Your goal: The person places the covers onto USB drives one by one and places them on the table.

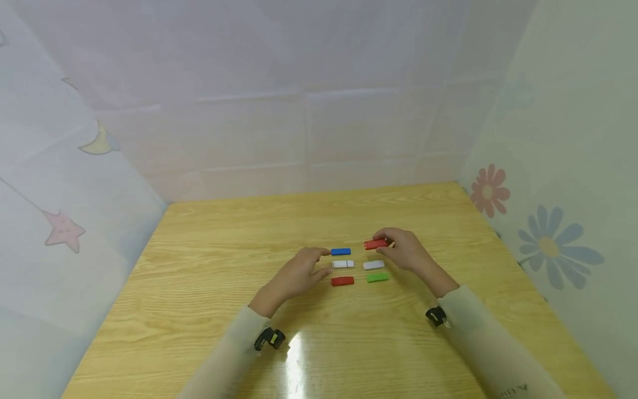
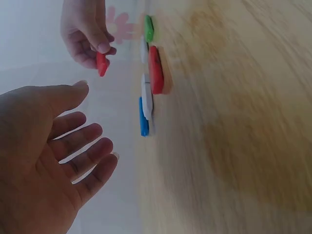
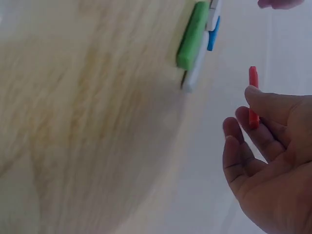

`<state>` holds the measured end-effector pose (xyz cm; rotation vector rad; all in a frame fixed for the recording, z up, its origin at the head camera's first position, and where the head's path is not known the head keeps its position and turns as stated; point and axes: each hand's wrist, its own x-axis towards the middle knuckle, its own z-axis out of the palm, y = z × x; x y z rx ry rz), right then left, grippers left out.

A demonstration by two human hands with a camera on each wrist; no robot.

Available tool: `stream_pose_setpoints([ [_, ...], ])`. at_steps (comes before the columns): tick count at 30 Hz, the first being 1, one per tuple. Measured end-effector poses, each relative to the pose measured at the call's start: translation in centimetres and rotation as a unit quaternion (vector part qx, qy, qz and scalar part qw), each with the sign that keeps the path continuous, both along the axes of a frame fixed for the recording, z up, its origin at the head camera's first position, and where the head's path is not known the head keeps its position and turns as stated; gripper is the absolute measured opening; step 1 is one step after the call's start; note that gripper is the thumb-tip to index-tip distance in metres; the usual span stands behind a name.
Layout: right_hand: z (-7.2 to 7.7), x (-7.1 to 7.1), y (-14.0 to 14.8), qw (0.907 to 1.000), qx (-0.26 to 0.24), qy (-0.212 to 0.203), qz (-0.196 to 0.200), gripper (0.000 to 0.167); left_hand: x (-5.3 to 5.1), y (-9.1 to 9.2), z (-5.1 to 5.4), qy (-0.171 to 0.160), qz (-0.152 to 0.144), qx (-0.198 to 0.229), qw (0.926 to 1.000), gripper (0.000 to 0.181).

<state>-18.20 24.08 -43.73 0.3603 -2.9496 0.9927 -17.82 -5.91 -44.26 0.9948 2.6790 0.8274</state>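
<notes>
My right hand (image 1: 407, 252) pinches a red USB stick (image 3: 253, 97) between thumb and fingers, held above the table. My left hand (image 1: 301, 272) is open, its fingers spread and slightly bent, with nothing in the palm. Just beyond its fingertips lie a blue stick (image 1: 341, 251), a white capped stick (image 1: 341, 264) and a second red stick (image 1: 343, 281), one below another. To their right, a plain white stick (image 1: 374, 265) and a green stick (image 1: 377, 277) lie below the held one. In the left wrist view the green stick (image 2: 148, 28) is farthest off.
The sticks lie on a wood-grain table (image 1: 209, 244). Pale printed sheets enclose it, with a back sheet (image 1: 299, 138) behind and a flowered sheet (image 1: 558, 166) at the right. A black camera mount (image 1: 269, 337) sits on the left wrist, and another mount (image 1: 436, 316) on the right.
</notes>
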Motion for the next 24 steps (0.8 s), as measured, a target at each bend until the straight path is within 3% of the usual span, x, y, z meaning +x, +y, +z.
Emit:
stream_pose_setpoints([
  [9, -1.5, -1.5, -0.2, 0.9972, 0.026, -0.068, -0.017, 0.026, -0.1, -0.9, -0.7, 0.036, -0.014, -0.038, 0.9985, 0.040],
  [24, -2.4, -3.2, -1.3, 0.9938, 0.033, -0.105, 0.010, 0.024, 0.4, -2.1, -1.3, 0.043, -0.002, -0.043, 0.9981, 0.038],
])
